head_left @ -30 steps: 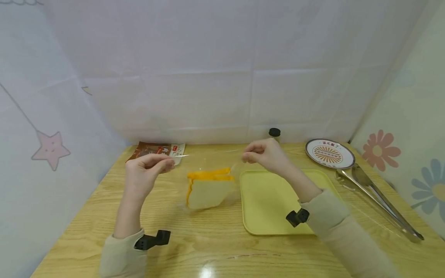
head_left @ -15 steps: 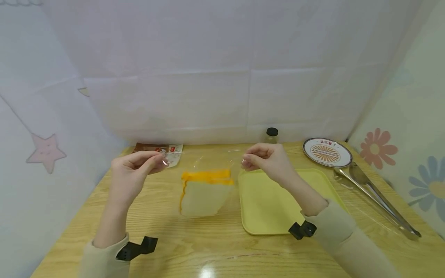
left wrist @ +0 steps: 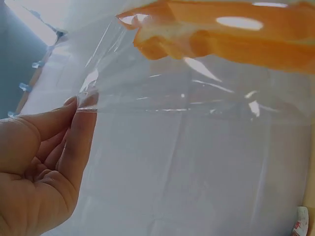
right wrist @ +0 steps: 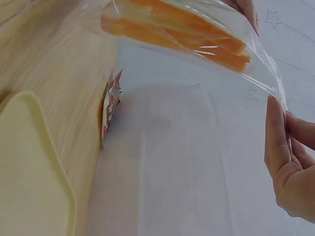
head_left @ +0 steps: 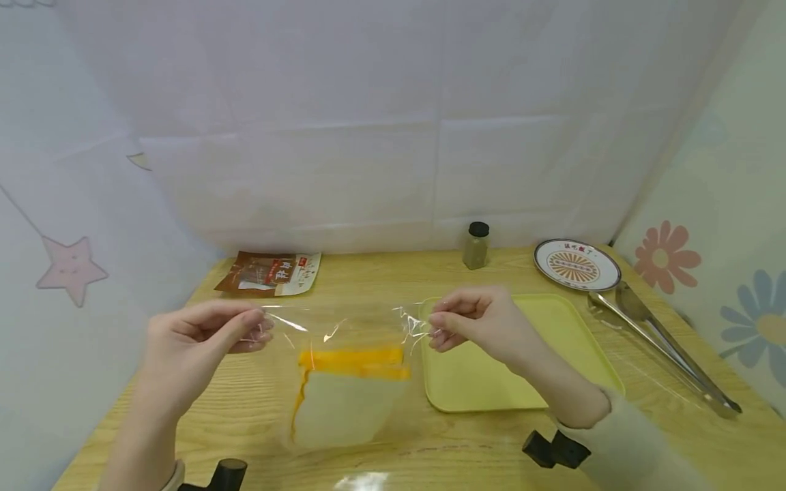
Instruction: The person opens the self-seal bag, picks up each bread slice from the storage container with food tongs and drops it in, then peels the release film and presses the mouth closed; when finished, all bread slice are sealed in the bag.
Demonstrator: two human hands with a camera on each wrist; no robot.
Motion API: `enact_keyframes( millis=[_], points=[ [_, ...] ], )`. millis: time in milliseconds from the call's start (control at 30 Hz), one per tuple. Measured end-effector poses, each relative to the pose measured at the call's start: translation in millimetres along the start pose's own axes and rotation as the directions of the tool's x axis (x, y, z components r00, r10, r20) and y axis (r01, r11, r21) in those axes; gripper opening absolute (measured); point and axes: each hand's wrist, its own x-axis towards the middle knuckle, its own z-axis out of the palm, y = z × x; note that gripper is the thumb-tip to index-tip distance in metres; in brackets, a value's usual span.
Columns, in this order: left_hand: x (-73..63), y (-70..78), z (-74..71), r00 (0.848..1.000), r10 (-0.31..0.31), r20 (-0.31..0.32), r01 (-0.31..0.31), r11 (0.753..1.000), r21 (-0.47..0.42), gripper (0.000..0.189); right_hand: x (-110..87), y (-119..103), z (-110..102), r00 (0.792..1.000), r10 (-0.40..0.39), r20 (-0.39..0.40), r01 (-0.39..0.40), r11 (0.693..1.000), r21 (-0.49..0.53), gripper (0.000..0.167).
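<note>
Left hand and right hand each pinch a top corner of the clear plastic bag at frame centre. Sliced bread hangs inside, over the desk, yellow tray just right

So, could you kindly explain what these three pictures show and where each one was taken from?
There is no machine here: a person works with two bare hands and wears three cameras. The wide picture comes from a camera on the head; the two close ones come from cameras on each wrist.

The left hand and the right hand each pinch a top corner of a clear plastic bag, held above the wooden table. Inside it are bread slices with orange crusts.

On the table lie a yellow tray, metal tongs, a patterned plate, a small jar with a black lid, and a brown packet.
</note>
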Motion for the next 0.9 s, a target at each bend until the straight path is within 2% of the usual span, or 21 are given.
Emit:
enact_keyframes(
  millis=[100,167,267,333,400,500,600,767,900],
  points=[
    [0.1,-10.3,-1.3,0.995,-0.101,0.005,0.101,0.995,0.015,0.010,5.5,13.2,1.2,0.999,0.043,0.008,-0.043,0.999,0.000,0.028],
    [2.9,-20.6,-2.2,0.982,-0.188,0.008,0.186,0.980,0.072,0.010,12.0,24.1,1.6,0.998,0.061,0.001,-0.061,0.998,-0.022,0.027],
    [9.8,-38.2,-2.4,0.959,-0.283,-0.010,0.282,0.954,0.099,0.013,24.4,38.2,1.7,0.997,0.068,-0.023,-0.069,0.996,-0.055,0.023],
    [16.2,-48.9,-2.8,0.948,-0.317,-0.017,0.317,0.940,0.125,0.018,33.7,44.6,1.4,0.996,0.067,-0.054,-0.070,0.995,-0.073,0.021],
    [23.4,-59.0,-3.6,0.944,-0.330,-0.019,0.329,0.934,0.136,0.024,43.6,48.8,0.8,0.995,0.060,-0.079,-0.067,0.994,-0.088,0.021],
    [34.3,-72.9,-5.4,0.938,-0.346,0.000,0.342,0.927,0.155,0.034,57.9,54.0,-0.2,0.991,0.068,-0.112,-0.081,0.990,-0.112,0.020],
    [44.5,-86.5,-9.2,0.924,-0.381,0.028,0.372,0.915,0.153,0.039,72.7,61.2,-1.2,0.988,0.089,-0.124,-0.105,0.986,-0.128,0.019],
    [57.9,-110.3,-17.8,0.877,-0.473,0.079,0.463,0.878,0.123,0.039,96.2,76.0,-2.3,0.982,0.141,-0.121,-0.160,0.974,-0.163,0.017],
    [63.3,-132.3,-23.3,0.829,-0.548,0.113,0.536,0.836,0.120,0.041,109.5,86.6,-3.3,0.973,0.208,-0.100,-0.224,0.956,-0.189,0.019]
  ],
)
